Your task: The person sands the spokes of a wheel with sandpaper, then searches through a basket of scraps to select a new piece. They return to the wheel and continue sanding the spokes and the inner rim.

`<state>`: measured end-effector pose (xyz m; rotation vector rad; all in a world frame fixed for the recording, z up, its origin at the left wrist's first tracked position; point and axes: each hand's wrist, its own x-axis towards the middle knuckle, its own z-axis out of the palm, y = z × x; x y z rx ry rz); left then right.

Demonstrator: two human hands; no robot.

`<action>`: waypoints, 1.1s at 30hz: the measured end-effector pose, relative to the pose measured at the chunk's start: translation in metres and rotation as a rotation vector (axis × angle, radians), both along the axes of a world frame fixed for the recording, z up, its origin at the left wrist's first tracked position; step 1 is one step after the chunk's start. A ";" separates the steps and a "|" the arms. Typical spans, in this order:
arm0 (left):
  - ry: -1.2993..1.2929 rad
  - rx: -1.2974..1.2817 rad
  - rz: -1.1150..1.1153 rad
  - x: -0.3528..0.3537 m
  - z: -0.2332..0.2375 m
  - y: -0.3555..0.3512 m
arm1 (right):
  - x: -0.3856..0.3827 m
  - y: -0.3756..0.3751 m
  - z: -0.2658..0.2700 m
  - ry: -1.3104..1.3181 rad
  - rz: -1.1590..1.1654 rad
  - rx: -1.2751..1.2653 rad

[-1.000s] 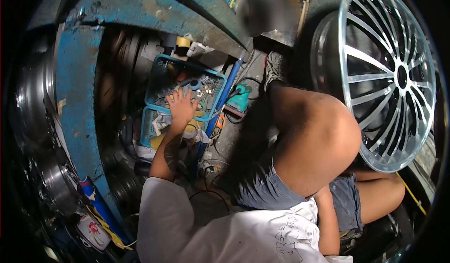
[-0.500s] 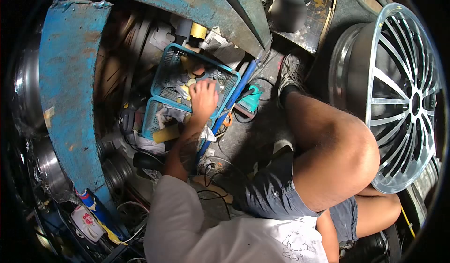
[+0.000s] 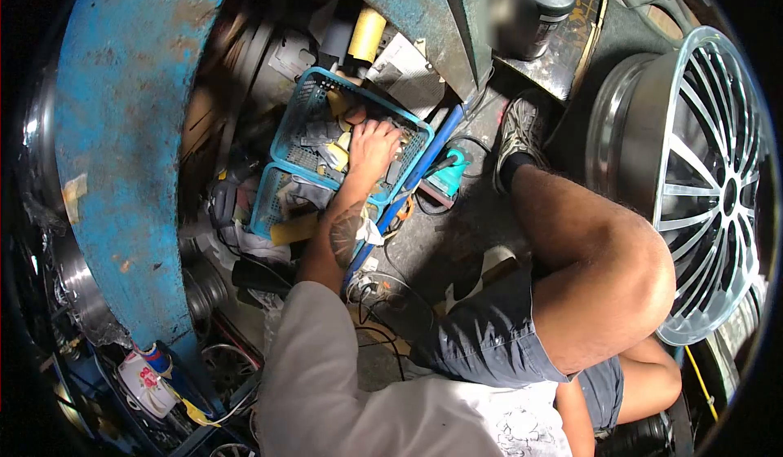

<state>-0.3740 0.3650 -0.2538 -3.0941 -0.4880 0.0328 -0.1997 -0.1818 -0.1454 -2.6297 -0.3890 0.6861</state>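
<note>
- The left hand (image 3: 375, 143) is held palm-down in the basket (image 3: 307, 92), probably so the loose pieces (image 3: 336, 157) can be reached from above.
- Its fingers are bent and slightly apart; whether anything is pinched cannot be told.
- The loose pieces are contained by the basket's raised walls.
- The sander (image 3: 447, 178) is placed right of the basket, apparently within easy reach.
- The right hand is hidden from view.

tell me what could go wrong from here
The left hand is in among the clutter in the basket, so a hard or sharp edge could nick the fingers. The black cord by the shoe might catch the foot and tug the teal tool. The wheel stands beside the knee, so a bump could perhaps tip it.
</note>
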 end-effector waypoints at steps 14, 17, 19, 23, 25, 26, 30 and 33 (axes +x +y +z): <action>-0.303 0.135 0.219 -0.037 0.069 0.038 | 0.019 0.019 -0.018 -0.032 0.012 0.003; -0.331 0.168 0.389 -0.038 0.072 0.035 | 0.019 0.019 -0.020 -0.030 0.010 -0.001; -0.358 0.154 0.492 -0.039 0.075 0.029 | 0.018 0.020 -0.021 -0.027 0.011 0.000; -0.532 0.076 0.514 -0.030 0.066 -0.004 | 0.011 0.019 -0.023 -0.016 0.004 0.001; -0.408 -0.456 0.296 -0.035 0.036 -0.026 | 0.009 0.019 -0.024 -0.010 0.006 -0.003; -0.298 -0.429 0.014 -0.031 0.039 -0.036 | 0.008 0.019 -0.023 -0.009 0.005 -0.005; -0.076 -0.410 0.075 -0.050 -0.003 -0.028 | 0.003 0.019 -0.028 -0.004 0.000 -0.007; 0.217 -0.124 0.209 -0.037 0.009 -0.024 | 0.001 0.021 -0.029 0.000 -0.006 -0.009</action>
